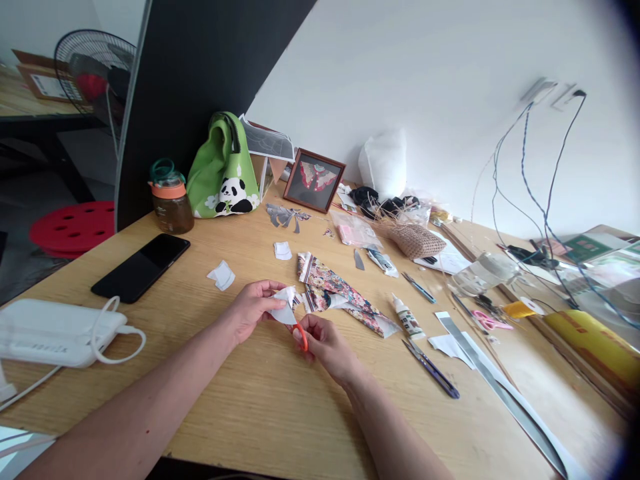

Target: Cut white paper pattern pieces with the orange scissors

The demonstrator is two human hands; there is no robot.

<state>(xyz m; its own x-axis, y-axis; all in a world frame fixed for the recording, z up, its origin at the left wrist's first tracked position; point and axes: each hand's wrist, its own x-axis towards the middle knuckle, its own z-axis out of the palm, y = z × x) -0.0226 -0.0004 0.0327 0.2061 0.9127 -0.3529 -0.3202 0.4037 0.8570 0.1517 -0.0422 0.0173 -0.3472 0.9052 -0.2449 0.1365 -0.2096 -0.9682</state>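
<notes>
Near the middle of the desk, my left hand (pixel 259 308) pinches a small grey-and-white cut piece (pixel 285 314) that looks like paper or backed fabric. My right hand (pixel 325 347) is closed round the orange handles of a pair of scissors (pixel 301 335). Their blades point toward the piece and are mostly hidden by it. Just beyond both hands lies a folded flowered fabric (pixel 345 293) with a striped edge. Two small white cut pieces lie on the desk, one piece (pixel 221 275) left of my left hand and the other piece (pixel 283 251) behind it.
A black phone (pixel 143 267) and a white power bank (pixel 60 332) lie left. A bottle (pixel 171 203), green panda bag (pixel 223 170) and framed moth-shaped piece (pixel 315 180) stand behind. Rightward are a glue bottle (pixel 407 317), thread snips (pixel 431 369) and a long grey strip (pixel 500 387).
</notes>
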